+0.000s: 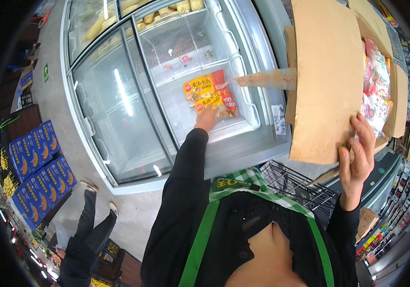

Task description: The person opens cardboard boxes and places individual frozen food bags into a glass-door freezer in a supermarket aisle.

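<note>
My left hand (pixel 206 117) reaches into an open chest freezer and has its fingers on the nearer bag of frozen dumplings (pixel 223 106), a yellow and red packet with a clear window. A second dumpling bag (pixel 199 86) of the same kind lies just behind it, partly overlapped. Both are in a white wire basket (pixel 249 118). My right hand (pixel 359 154) is at the edge of a large cardboard box flap (pixel 327 82), its fingers bent and somewhat apart; whether they grip the flap is unclear. Beyond the flap, the cardboard box (pixel 399 100) holds several packed bags (pixel 375 89).
A strip of packing tape (pixel 266 78) hangs from the flap over the freezer. The sliding glass lid (pixel 119 100) covers the freezer's left part. Corn cobs (pixel 162 14) fill the far basket. A wire cart (pixel 294 183) stands close by me. A person (pixel 86 229) walks near blue banana boxes (pixel 40 172).
</note>
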`<action>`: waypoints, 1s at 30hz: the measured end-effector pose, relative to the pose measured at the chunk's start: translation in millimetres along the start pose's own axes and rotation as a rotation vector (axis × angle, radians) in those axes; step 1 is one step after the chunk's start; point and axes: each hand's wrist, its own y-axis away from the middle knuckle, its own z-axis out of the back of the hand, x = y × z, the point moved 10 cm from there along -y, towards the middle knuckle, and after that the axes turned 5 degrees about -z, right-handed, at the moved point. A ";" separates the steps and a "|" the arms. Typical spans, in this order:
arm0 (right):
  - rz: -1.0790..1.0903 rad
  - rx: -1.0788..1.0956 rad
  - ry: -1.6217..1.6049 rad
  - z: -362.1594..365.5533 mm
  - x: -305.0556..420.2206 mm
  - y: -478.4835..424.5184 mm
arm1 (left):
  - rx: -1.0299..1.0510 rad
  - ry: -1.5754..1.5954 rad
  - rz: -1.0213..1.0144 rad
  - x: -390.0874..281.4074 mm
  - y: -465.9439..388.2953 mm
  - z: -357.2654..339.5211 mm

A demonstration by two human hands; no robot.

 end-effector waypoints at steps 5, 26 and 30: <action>0.049 0.040 -0.109 -4.2 5.7 -6.2 | 0.038 -0.253 -0.146 20.5 -12.5 -63.1; -0.638 -0.117 0.527 16.6 -314.4 -87.4 | -0.324 0.511 -0.046 -62.7 74.3 139.3; -0.629 -0.388 0.213 84.6 -333.1 -60.7 | -0.415 0.682 -0.082 -101.7 96.6 174.3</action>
